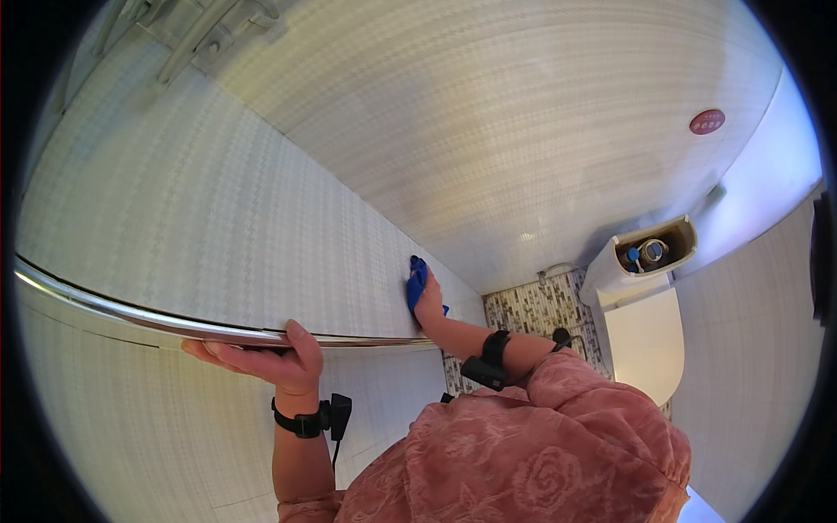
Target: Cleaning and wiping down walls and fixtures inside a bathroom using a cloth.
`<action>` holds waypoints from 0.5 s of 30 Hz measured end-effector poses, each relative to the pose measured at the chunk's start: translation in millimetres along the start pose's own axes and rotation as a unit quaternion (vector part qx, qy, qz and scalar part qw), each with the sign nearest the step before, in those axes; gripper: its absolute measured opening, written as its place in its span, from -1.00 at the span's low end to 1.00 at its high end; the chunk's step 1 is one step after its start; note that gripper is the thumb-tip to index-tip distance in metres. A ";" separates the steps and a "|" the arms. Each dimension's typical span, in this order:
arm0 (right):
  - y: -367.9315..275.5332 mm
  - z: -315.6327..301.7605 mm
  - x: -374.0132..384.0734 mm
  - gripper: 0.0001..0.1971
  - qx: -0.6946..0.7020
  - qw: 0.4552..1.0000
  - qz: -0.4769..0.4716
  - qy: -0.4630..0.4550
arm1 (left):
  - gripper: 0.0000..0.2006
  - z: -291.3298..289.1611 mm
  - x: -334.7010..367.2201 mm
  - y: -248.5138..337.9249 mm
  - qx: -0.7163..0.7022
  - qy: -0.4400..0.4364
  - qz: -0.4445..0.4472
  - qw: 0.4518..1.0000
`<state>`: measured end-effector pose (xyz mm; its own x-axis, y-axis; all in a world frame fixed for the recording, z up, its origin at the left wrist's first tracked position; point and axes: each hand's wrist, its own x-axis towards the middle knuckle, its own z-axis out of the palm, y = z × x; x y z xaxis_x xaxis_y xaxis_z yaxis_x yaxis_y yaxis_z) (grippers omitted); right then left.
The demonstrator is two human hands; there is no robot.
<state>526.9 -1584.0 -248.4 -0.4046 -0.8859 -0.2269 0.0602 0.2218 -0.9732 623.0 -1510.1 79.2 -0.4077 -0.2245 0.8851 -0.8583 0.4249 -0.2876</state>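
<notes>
My right hand [429, 305] is closed on a blue cloth [418, 281] and presses it against the pale tiled wall face [218, 209], near its far end by the floor. The cloth is bunched, with a corner sticking out on either side of the hand. My left hand [275, 362] rests at the shiny metal corner trim [131, 312]. Its fingers lie stretched along the trim's near side, and the thumb reaches over the edge. Nothing loose shows in that hand. Both forearms wear black straps with small devices.
At right stands a white toilet [645, 344]; its open tank [656, 248] has bottle-like things inside, one blue-capped. Brown mosaic tile covers the floor [540, 309]. A round red sticker [707, 121] is on the far wall. Pale pipes or rails [196, 39] run at upper left.
</notes>
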 end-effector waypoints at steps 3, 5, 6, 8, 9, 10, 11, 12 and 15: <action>-78.8 -3.2 -0.9 -0.48 0.098 0.984 -0.148 -0.004 | -0.13 -0.5 -3.1 -1.4 -0.005 -0.001 -0.003 1.000; -139.6 -14.4 -2.8 -0.48 0.132 0.963 -0.232 -0.033 | -0.13 -2.6 -5.4 -2.5 0.000 -0.002 -0.004 1.000; -151.8 -18.4 5.6 -0.46 0.151 0.952 -0.262 -0.043 | -0.13 -0.1 -5.5 -1.1 -0.011 -0.010 -0.007 1.000; -146.6 -23.3 22.9 -0.47 0.129 0.951 -0.280 -0.037 | -0.13 4.5 -5.8 1.5 -0.020 -0.017 -0.010 1.000; -141.4 -22.1 29.3 -0.48 0.107 0.947 -0.302 -0.032 | -0.13 1.4 -4.1 0.9 -0.008 -0.015 -0.006 1.000; -131.7 -19.1 30.6 -0.49 0.105 0.940 -0.324 -0.025 | -0.13 -1.5 -2.3 -0.5 0.004 -0.013 -0.003 1.000; -111.0 -9.9 34.7 -0.49 0.109 0.938 -0.329 -0.029 | -0.13 -1.9 -1.9 -2.4 0.010 -0.009 -0.001 1.000; -82.7 -2.7 40.2 -0.48 0.086 0.957 -0.277 -0.012 | -0.13 0.0 -2.5 -1.5 0.006 -0.003 -0.002 1.000; 14.0 0.9 54.2 -0.46 0.045 0.992 -0.117 0.006 | -0.14 6.7 -1.1 7.1 0.000 0.004 0.000 1.000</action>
<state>506.7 -1629.3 -274.4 -0.4275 -0.9040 0.0061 0.0445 -0.0277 -0.9986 615.3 -1512.7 73.7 -0.4054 -0.2179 0.8878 -0.8586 0.4242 -0.2879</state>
